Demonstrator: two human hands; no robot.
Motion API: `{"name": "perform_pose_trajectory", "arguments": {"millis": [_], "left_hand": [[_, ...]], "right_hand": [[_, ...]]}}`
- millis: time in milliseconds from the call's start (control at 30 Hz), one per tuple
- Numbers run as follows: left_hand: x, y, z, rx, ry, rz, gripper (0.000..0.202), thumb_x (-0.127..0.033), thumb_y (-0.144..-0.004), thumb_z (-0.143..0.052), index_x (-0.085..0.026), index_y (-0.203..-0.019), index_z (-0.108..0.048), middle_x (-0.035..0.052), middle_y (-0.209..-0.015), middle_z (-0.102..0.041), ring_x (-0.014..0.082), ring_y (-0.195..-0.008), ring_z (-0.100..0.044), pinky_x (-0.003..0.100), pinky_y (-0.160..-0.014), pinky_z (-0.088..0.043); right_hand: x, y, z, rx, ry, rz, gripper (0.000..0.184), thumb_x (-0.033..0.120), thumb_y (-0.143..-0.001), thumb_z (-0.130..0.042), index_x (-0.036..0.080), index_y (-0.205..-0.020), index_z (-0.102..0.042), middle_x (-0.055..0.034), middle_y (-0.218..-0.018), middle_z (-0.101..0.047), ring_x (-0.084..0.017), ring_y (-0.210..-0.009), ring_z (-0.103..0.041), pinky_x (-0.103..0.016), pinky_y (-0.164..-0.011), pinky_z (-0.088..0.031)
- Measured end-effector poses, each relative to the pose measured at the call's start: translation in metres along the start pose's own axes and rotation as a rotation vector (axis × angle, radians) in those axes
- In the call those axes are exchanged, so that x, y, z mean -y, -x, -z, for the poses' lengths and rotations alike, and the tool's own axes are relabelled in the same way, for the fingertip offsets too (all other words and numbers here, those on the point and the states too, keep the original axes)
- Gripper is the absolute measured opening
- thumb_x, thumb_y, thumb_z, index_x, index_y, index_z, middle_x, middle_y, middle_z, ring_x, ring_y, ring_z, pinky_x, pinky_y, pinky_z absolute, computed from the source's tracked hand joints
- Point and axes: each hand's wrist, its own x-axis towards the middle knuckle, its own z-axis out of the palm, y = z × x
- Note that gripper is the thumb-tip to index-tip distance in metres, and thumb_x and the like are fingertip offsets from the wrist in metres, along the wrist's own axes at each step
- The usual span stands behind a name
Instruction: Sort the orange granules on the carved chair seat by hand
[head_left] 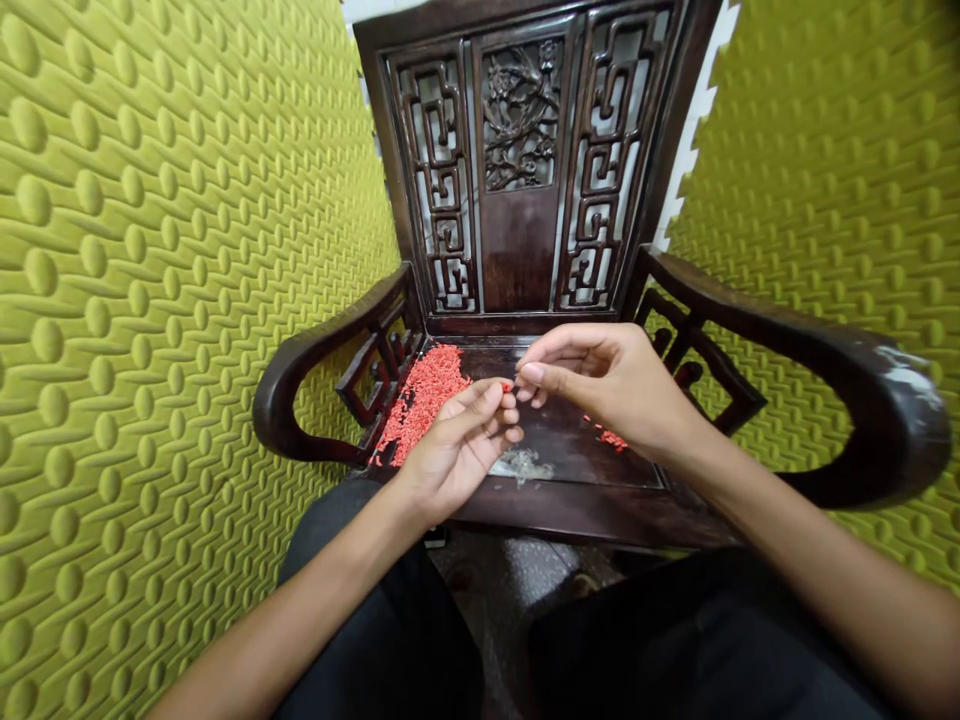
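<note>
A dark carved wooden chair [525, 250] faces me, and both my hands hover over its seat. My left hand [457, 445] is palm up with fingers curled, pinching a small red bead [507, 386] at its fingertips. My right hand [600, 385] meets it from the right, thumb and fingers pressed together at the same bead. A heap of small red beads [424, 400] covers the left side of the seat. A few more red beads [611, 437] lie under my right hand. A tangle of pale thread [521, 465] rests near the seat's front edge.
Curved armrests stand on the left [315, 360] and right [825, 350] of the seat. Green padded wall panels [150, 300] close in on both sides. My knees in dark trousers [420, 620] are just below the seat's front edge.
</note>
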Motion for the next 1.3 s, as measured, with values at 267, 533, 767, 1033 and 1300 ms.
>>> {"name": "perform_pose_trajectory", "arguments": {"millis": [267,533,767,1033,1300], "left_hand": [[0.006,-0.001,0.003,0.007,0.009,-0.017,0.026,-0.022,-0.075,-0.091,-0.010,-0.087,-0.072,0.0005,-0.076,-0.067,0.0075,-0.068,-0.063,0.020,-0.065,-0.056],[0.005,-0.002,0.004,0.007,0.018,-0.011,0.029,-0.023,-0.075,-0.092,-0.009,-0.086,-0.069,0.0000,-0.073,-0.066,0.0067,-0.067,-0.061,0.019,-0.064,-0.054],[0.006,-0.002,0.005,0.015,0.015,0.002,0.029,-0.024,-0.076,-0.092,-0.009,-0.085,-0.069,-0.0004,-0.073,-0.064,0.0070,-0.067,-0.061,0.020,-0.065,-0.055],[0.007,-0.002,0.004,-0.009,0.017,0.009,0.030,-0.025,-0.074,-0.093,-0.010,-0.085,-0.068,-0.0013,-0.073,-0.063,0.0063,-0.063,-0.058,0.021,-0.063,-0.055],[0.004,0.000,0.001,-0.053,0.032,0.017,0.032,-0.025,-0.073,-0.093,-0.011,-0.086,-0.067,-0.0018,-0.072,-0.061,0.0070,-0.064,-0.056,0.021,-0.061,-0.053]], "right_hand": [[0.000,0.003,-0.006,-0.024,0.047,0.023,0.028,0.041,-0.078,-0.088,0.016,-0.082,-0.076,-0.0029,-0.075,-0.075,-0.015,-0.067,-0.071,-0.028,-0.065,-0.062],[-0.003,0.004,-0.013,-0.049,0.155,0.112,0.021,0.033,-0.082,-0.084,0.015,-0.081,-0.076,-0.0039,-0.077,-0.077,-0.015,-0.068,-0.072,-0.026,-0.063,-0.060],[-0.005,0.006,-0.014,-0.098,0.237,0.171,0.012,0.025,-0.086,-0.079,0.015,-0.081,-0.075,-0.0028,-0.076,-0.077,-0.014,-0.064,-0.071,-0.025,-0.060,-0.058],[-0.009,0.010,-0.014,-0.096,0.398,0.278,0.006,0.012,-0.089,-0.072,0.017,-0.087,-0.075,-0.0018,-0.084,-0.077,-0.014,-0.075,-0.070,-0.025,-0.068,-0.055],[-0.010,0.007,-0.010,-0.031,0.591,0.519,0.007,0.010,-0.093,-0.069,0.014,-0.091,-0.074,-0.0044,-0.086,-0.076,-0.014,-0.077,-0.069,-0.027,-0.072,-0.052]]}}
